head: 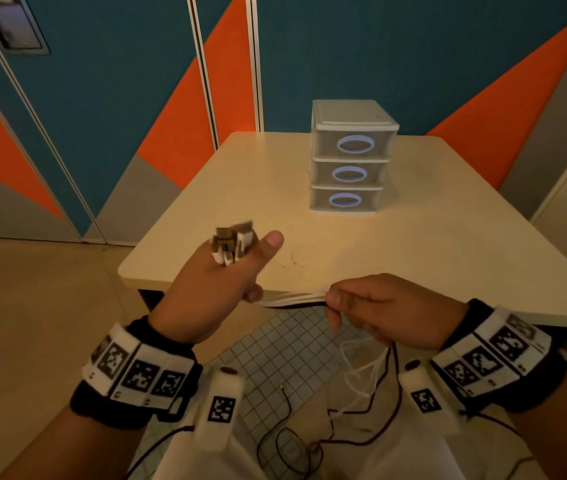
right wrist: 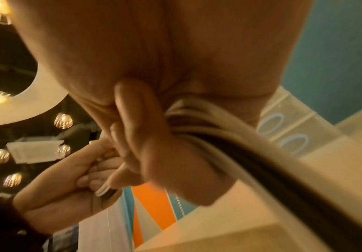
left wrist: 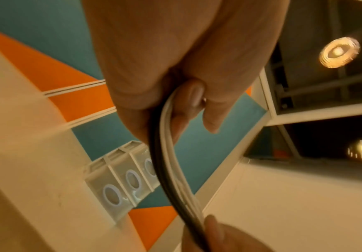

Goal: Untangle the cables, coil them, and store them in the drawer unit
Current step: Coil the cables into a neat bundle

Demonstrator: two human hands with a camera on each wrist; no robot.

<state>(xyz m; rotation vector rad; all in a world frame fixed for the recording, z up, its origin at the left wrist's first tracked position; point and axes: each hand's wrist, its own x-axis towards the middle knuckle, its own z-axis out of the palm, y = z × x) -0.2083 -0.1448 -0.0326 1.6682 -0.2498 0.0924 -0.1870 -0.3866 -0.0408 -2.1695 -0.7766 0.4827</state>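
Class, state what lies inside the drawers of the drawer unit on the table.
Nothing can be told: all three drawers of the drawer unit are closed and their fronts hide the insides. The cables are between both hands.

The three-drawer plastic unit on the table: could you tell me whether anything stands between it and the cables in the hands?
Nothing visible on the cream table blocks the way from the bundled white and black cables to the translucent three-drawer unit, but all three drawers are shut.
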